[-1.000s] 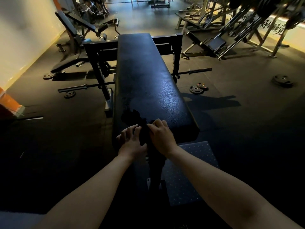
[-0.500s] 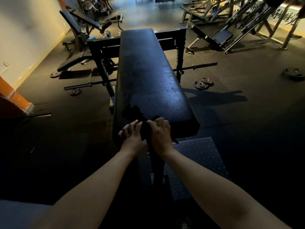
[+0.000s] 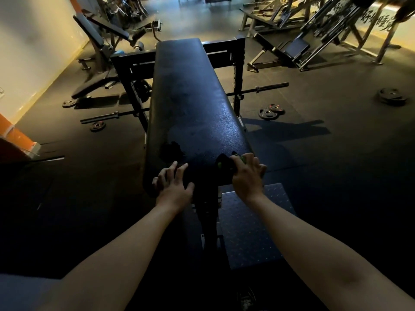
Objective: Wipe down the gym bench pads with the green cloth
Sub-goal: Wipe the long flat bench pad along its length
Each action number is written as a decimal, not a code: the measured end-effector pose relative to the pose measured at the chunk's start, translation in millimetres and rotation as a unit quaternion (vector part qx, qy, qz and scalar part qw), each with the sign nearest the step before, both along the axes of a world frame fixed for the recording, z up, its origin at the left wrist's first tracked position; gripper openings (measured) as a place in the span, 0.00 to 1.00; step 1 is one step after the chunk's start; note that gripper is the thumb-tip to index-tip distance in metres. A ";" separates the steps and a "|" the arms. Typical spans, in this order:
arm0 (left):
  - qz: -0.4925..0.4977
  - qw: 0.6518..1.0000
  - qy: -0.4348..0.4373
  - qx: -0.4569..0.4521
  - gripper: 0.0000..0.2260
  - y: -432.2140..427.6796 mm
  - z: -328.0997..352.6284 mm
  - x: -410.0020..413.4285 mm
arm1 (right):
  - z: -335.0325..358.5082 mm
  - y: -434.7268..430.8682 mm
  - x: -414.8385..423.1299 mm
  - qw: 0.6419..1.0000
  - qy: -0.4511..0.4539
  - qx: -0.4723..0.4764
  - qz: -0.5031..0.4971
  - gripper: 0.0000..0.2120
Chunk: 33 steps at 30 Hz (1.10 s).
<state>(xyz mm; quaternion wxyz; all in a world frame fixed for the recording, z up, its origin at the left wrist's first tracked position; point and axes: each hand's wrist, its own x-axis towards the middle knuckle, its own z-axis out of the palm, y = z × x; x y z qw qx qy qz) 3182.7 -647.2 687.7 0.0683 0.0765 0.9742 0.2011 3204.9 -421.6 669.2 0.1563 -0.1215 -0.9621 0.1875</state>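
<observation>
A long black bench pad (image 3: 193, 104) runs away from me in dim light. My right hand (image 3: 247, 176) presses the green cloth (image 3: 225, 163) onto the pad's near right corner, fingers spread over it; only a small dark bunch with green flecks shows. My left hand (image 3: 174, 186) rests on the near left end of the pad with fingers spread and holds nothing. A dark torn or stained patch (image 3: 171, 150) marks the pad just beyond my left hand.
A blue studded footplate (image 3: 251, 225) lies below the near end. A barbell (image 3: 258, 89) crosses under the bench rack (image 3: 238, 63). Weight plates (image 3: 269, 112) (image 3: 391, 96) lie on the floor. An incline bench (image 3: 101, 41) stands at left, machines at back right.
My hands were together at the middle of the near end. The right hand has slid the cloth to the right corner, and the left hand has spread flat on the left.
</observation>
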 end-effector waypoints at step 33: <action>0.155 0.988 -0.027 -0.006 0.26 -10.2 11.6 -54.4 | 41.4 -2.3 -133.3 0.991 -0.075 0.068 0.086 0.16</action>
